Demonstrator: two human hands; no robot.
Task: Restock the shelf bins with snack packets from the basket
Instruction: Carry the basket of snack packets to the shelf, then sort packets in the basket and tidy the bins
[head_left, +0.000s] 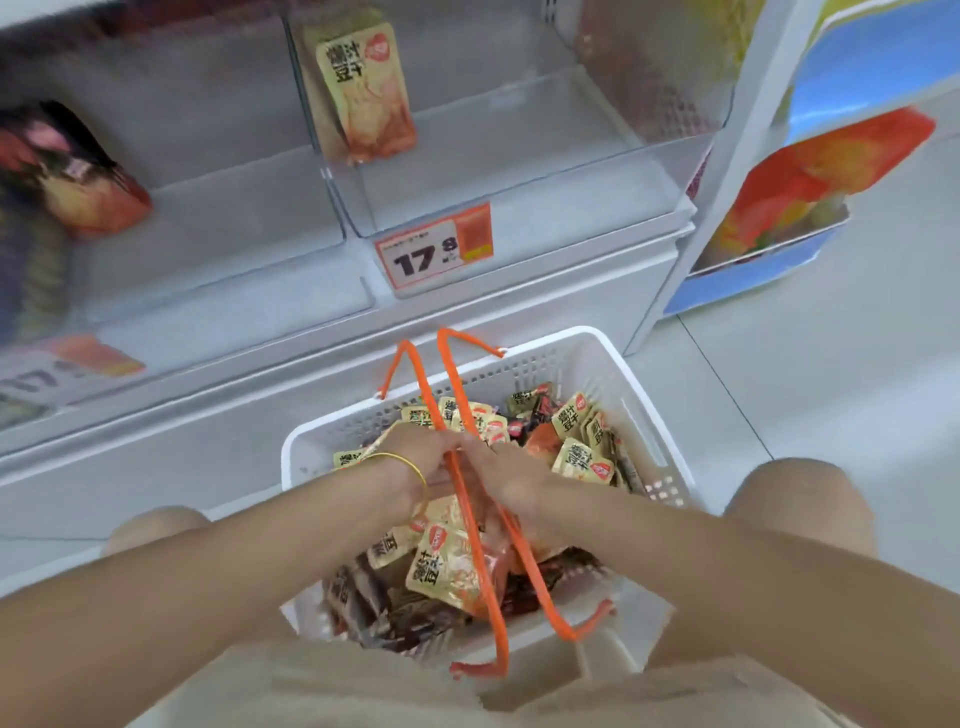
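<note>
Both hands are down in the white basket (613, 358), close together among the snack packets (582, 460). The left hand (426, 457) and right hand (506, 480) have bent fingers, but I cannot tell what each grip holds. Two orange handles (470, 519) run between them. Above the hands, one packet (366, 88) leans in a clear shelf bin (519, 182).

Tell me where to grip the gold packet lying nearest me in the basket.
Grip the gold packet by its near-left edge, coming from above on the left. It lies flat on top of the pile, and the orange handles cross its right side, so that edge is the free one.
</note>
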